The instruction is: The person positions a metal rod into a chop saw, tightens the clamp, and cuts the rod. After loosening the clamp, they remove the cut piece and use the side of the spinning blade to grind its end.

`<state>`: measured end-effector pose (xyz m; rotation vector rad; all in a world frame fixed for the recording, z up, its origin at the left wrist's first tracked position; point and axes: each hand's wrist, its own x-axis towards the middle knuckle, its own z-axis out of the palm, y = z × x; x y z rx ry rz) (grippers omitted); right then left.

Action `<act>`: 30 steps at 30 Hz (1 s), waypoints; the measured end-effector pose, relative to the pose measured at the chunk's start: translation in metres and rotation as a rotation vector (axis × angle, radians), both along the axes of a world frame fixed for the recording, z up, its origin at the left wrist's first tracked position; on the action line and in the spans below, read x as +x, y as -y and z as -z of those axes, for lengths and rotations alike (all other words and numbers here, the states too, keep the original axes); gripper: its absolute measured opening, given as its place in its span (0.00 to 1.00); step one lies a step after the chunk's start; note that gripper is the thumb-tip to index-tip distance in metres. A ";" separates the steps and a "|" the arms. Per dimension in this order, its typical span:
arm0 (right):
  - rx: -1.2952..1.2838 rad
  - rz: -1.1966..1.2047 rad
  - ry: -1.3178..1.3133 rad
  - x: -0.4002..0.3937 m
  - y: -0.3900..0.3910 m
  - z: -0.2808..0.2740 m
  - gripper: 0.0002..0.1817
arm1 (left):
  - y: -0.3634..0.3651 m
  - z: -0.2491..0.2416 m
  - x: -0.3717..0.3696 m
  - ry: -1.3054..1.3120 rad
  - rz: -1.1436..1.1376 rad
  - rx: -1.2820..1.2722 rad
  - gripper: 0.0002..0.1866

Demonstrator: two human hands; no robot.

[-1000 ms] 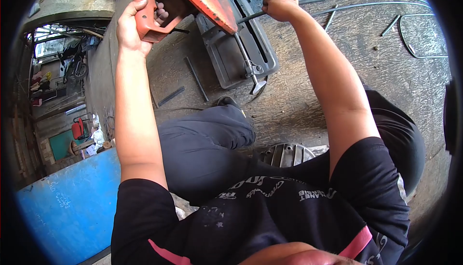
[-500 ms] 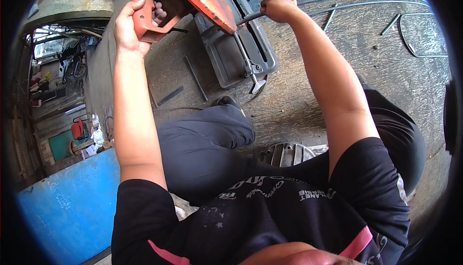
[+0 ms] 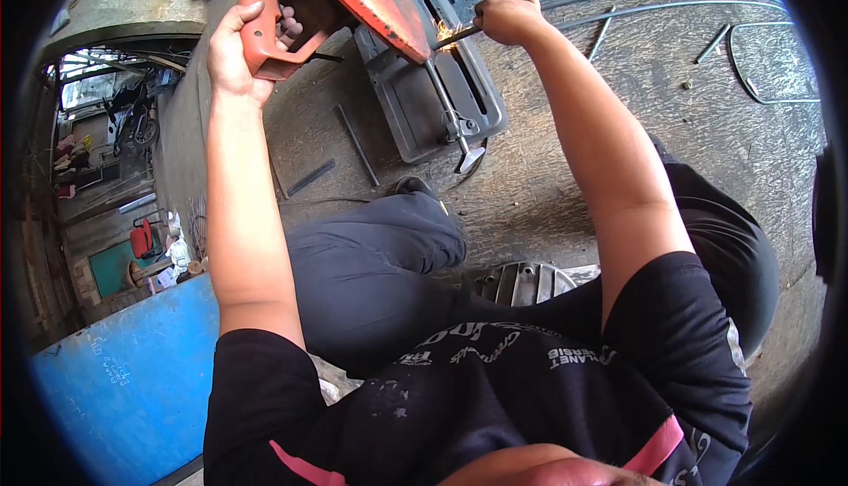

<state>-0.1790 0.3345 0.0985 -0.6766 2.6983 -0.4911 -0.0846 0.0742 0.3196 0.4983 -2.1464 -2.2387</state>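
Observation:
My left hand is wrapped round the orange handle of a chop saw, whose orange blade guard slants down over the grey base. Orange sparks fly at the guard's lower edge. My right hand grips a thin metal rod close to the saw, and one end of the rod runs in under the guard. A clamp screw with a small crank sticks out toward me on the base. The guard hides the blade's contact with the rod.
Short cut bars lie on the floor left of the base, and more pieces on the right. A bent rod loop lies at far right. A ribbed metal disc sits between my legs; a blue panel stands at lower left.
Sparks have appeared where the rod meets the saw. The guard and both hands have hardly shifted.

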 end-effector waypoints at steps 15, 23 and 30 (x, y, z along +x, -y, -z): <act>-0.142 0.109 -0.004 -0.012 -0.017 0.001 0.16 | -0.003 -0.001 0.002 0.041 -0.022 0.028 0.23; -1.089 0.273 0.290 0.012 -0.042 -0.071 0.18 | -0.008 0.003 -0.002 0.011 -0.176 0.027 0.21; -1.462 0.040 0.389 0.060 -0.022 -0.157 0.14 | -0.023 -0.006 0.003 -0.058 -0.222 -0.016 0.23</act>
